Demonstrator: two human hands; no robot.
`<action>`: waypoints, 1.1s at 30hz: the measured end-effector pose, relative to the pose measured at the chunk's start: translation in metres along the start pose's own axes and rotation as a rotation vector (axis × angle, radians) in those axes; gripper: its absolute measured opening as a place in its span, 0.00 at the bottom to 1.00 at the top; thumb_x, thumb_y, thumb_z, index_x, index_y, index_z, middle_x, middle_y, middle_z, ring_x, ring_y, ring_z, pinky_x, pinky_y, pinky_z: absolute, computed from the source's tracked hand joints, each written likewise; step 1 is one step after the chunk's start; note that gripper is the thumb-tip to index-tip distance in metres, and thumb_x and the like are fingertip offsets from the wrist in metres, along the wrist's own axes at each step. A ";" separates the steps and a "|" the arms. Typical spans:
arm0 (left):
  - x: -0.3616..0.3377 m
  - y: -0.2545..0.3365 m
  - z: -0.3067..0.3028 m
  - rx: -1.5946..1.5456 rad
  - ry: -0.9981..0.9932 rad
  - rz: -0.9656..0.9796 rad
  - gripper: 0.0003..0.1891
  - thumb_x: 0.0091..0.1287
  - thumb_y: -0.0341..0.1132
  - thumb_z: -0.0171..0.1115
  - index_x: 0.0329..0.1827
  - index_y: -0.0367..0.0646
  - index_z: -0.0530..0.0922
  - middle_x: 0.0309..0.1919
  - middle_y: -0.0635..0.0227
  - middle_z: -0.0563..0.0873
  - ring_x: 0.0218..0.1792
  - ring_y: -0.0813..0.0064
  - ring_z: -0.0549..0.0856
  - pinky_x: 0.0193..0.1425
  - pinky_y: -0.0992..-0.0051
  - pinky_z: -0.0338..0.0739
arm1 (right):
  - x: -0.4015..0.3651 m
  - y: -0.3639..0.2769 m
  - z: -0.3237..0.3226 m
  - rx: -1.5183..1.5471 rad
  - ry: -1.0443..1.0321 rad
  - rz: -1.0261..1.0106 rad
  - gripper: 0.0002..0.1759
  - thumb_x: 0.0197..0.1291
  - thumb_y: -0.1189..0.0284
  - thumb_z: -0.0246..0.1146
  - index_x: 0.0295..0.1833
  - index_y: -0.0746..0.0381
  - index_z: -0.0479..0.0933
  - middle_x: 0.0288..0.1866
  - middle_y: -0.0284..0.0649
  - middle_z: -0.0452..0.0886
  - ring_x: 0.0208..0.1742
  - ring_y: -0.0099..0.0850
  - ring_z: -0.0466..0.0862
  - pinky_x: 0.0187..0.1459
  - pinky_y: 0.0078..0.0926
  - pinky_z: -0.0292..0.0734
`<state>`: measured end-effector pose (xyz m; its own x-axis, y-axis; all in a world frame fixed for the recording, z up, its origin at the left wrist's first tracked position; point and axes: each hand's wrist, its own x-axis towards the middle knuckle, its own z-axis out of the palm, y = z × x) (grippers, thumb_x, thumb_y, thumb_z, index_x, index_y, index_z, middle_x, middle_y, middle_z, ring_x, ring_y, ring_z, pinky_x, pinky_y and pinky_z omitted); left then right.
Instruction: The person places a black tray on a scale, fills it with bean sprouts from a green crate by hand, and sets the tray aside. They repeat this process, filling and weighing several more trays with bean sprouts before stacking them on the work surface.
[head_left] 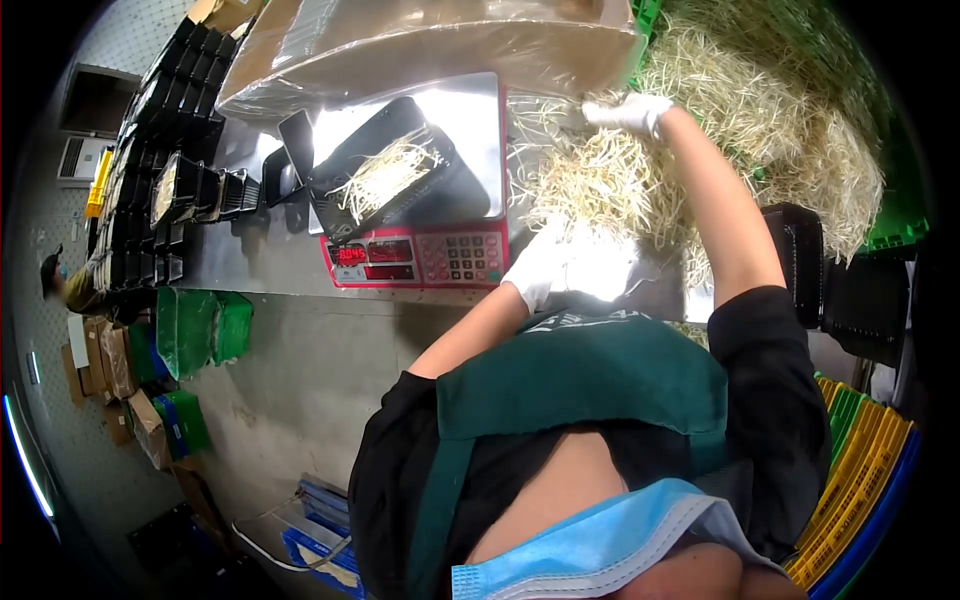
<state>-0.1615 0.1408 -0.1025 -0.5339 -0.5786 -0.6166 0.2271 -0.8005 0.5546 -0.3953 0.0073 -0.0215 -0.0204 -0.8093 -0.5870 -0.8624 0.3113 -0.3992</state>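
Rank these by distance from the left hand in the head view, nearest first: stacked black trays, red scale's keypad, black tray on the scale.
From the left hand:
1. Keypad: just to its left, on the red scale.
2. Black tray on the scale: farther left and forward.
3. Stacked black trays: far left.

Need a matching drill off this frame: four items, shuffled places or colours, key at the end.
1. scale
2. angled black tray
3. right hand
4. apron

A. dark green
B. at the far edge of the loose pile of pale strands
C. red casing, digits lit
D. resting on the weighing plate

Pairs: 1-C, 2-D, 3-B, 4-A
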 end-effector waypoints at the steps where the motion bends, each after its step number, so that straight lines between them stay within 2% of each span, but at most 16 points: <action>1: 0.012 -0.013 -0.019 -0.079 -0.105 -0.029 0.23 0.70 0.27 0.50 0.67 0.37 0.58 0.50 0.51 0.79 0.45 0.60 0.85 0.42 0.69 0.84 | -0.006 -0.002 0.005 0.026 -0.005 0.050 0.36 0.61 0.45 0.55 0.62 0.64 0.70 0.55 0.53 0.77 0.55 0.44 0.79 0.53 0.40 0.77; 2: 0.018 -0.019 -0.030 -0.159 -0.212 -0.059 0.23 0.71 0.27 0.47 0.68 0.37 0.57 0.52 0.49 0.78 0.45 0.60 0.85 0.42 0.68 0.84 | -0.019 -0.002 0.015 0.051 -0.008 0.101 0.31 0.64 0.50 0.54 0.63 0.62 0.70 0.53 0.52 0.79 0.53 0.43 0.81 0.49 0.39 0.78; 4: 0.014 -0.018 -0.027 0.140 -0.145 0.090 0.21 0.72 0.30 0.46 0.67 0.38 0.61 0.51 0.51 0.79 0.48 0.62 0.84 0.49 0.67 0.81 | -0.075 0.003 0.059 1.060 0.178 -0.275 0.28 0.61 0.52 0.55 0.62 0.58 0.72 0.49 0.49 0.81 0.47 0.42 0.83 0.47 0.38 0.78; 6: 0.046 -0.038 -0.048 0.815 -0.625 0.665 0.17 0.68 0.33 0.48 0.58 0.39 0.72 0.51 0.55 0.80 0.48 0.61 0.82 0.54 0.68 0.76 | -0.084 0.021 0.093 0.219 0.704 -0.582 0.29 0.57 0.55 0.58 0.62 0.56 0.71 0.55 0.47 0.78 0.51 0.46 0.80 0.54 0.41 0.74; 7: 0.013 -0.001 -0.010 1.569 -0.458 0.716 0.13 0.64 0.32 0.48 0.48 0.40 0.78 0.50 0.57 0.80 0.48 0.59 0.80 0.55 0.68 0.74 | -0.094 0.020 0.111 0.057 0.792 -0.574 0.29 0.56 0.57 0.58 0.62 0.56 0.71 0.57 0.47 0.76 0.54 0.47 0.78 0.57 0.42 0.71; 10: 0.014 0.023 0.035 1.714 -0.271 0.374 0.11 0.63 0.32 0.48 0.40 0.40 0.79 0.46 0.57 0.81 0.44 0.59 0.80 0.51 0.69 0.75 | -0.094 0.025 0.141 -0.246 1.029 -0.501 0.28 0.54 0.59 0.59 0.61 0.58 0.72 0.59 0.47 0.75 0.60 0.46 0.72 0.63 0.43 0.63; 11: 0.030 0.019 0.045 2.089 -0.202 0.631 0.10 0.63 0.34 0.50 0.37 0.40 0.79 0.40 0.56 0.81 0.40 0.60 0.79 0.48 0.69 0.76 | -0.085 0.025 0.132 -0.223 1.039 -0.488 0.28 0.54 0.58 0.59 0.61 0.58 0.72 0.60 0.48 0.74 0.61 0.46 0.72 0.64 0.42 0.63; 19: 0.039 0.053 0.031 2.121 -0.429 0.769 0.17 0.67 0.38 0.48 0.49 0.32 0.74 0.41 0.51 0.80 0.40 0.59 0.81 0.49 0.69 0.76 | -0.046 0.037 0.045 0.027 0.634 -0.327 0.51 0.44 0.48 0.69 0.70 0.65 0.60 0.67 0.53 0.68 0.68 0.45 0.67 0.69 0.35 0.60; 21: -0.022 0.072 0.061 1.758 -0.070 0.209 0.15 0.65 0.38 0.51 0.43 0.37 0.79 0.41 0.54 0.81 0.42 0.61 0.81 0.50 0.67 0.76 | -0.033 0.036 0.039 -0.121 0.624 -0.247 0.57 0.41 0.46 0.71 0.71 0.69 0.55 0.67 0.55 0.66 0.69 0.43 0.67 0.69 0.32 0.61; 22: -0.021 0.068 0.057 1.757 -0.065 0.204 0.15 0.65 0.38 0.51 0.43 0.37 0.79 0.41 0.54 0.81 0.42 0.61 0.81 0.50 0.67 0.76 | -0.024 0.036 0.033 -0.276 0.614 -0.169 0.63 0.38 0.44 0.72 0.72 0.72 0.51 0.68 0.58 0.64 0.69 0.42 0.66 0.69 0.30 0.61; 23: -0.015 0.061 0.053 1.860 -0.036 0.273 0.15 0.63 0.39 0.51 0.42 0.38 0.80 0.41 0.54 0.81 0.41 0.60 0.81 0.50 0.66 0.76 | -0.016 0.038 0.017 0.049 0.209 -0.167 0.68 0.36 0.44 0.74 0.71 0.77 0.47 0.67 0.60 0.65 0.68 0.43 0.68 0.67 0.28 0.63; 26: -0.002 0.053 0.039 2.011 -0.011 0.344 0.21 0.58 0.43 0.56 0.49 0.37 0.78 0.44 0.52 0.79 0.45 0.57 0.79 0.52 0.67 0.73 | -0.018 0.037 0.026 0.133 0.332 -0.259 0.64 0.37 0.47 0.75 0.71 0.75 0.50 0.59 0.55 0.75 0.60 0.41 0.75 0.62 0.26 0.69; 28: -0.014 0.046 0.031 2.075 0.291 1.081 0.26 0.56 0.43 0.58 0.55 0.35 0.75 0.46 0.51 0.77 0.48 0.58 0.76 0.57 0.67 0.69 | -0.026 0.046 0.022 0.129 0.263 -0.179 0.55 0.39 0.50 0.75 0.68 0.69 0.60 0.50 0.47 0.80 0.50 0.34 0.80 0.54 0.24 0.75; 29: -0.019 0.052 0.031 2.070 0.295 1.079 0.26 0.56 0.43 0.58 0.55 0.35 0.75 0.46 0.51 0.77 0.48 0.58 0.76 0.57 0.67 0.69 | -0.019 0.070 0.024 0.381 0.293 -0.291 0.50 0.40 0.51 0.75 0.65 0.66 0.64 0.49 0.44 0.80 0.48 0.31 0.80 0.52 0.24 0.77; 32: -0.036 0.065 0.041 1.767 0.024 1.126 0.24 0.58 0.38 0.57 0.57 0.35 0.73 0.49 0.54 0.76 0.55 0.59 0.73 0.65 0.61 0.62 | -0.047 0.084 0.007 0.728 0.403 -0.281 0.42 0.40 0.53 0.75 0.60 0.61 0.71 0.48 0.39 0.81 0.47 0.25 0.80 0.49 0.24 0.78; 33: -0.037 0.061 0.047 1.026 -0.087 1.110 0.20 0.63 0.36 0.52 0.57 0.37 0.71 0.50 0.57 0.76 0.52 0.64 0.74 0.60 0.67 0.66 | -0.059 0.086 -0.002 0.778 0.456 -0.291 0.41 0.43 0.57 0.75 0.62 0.62 0.70 0.50 0.39 0.80 0.47 0.26 0.80 0.50 0.24 0.77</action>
<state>-0.1663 0.1205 -0.0198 -0.5321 -0.7580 0.3773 -0.0947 0.4960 0.8631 -0.4688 0.0807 -0.0201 -0.1949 -0.9729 -0.1244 -0.2889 0.1781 -0.9406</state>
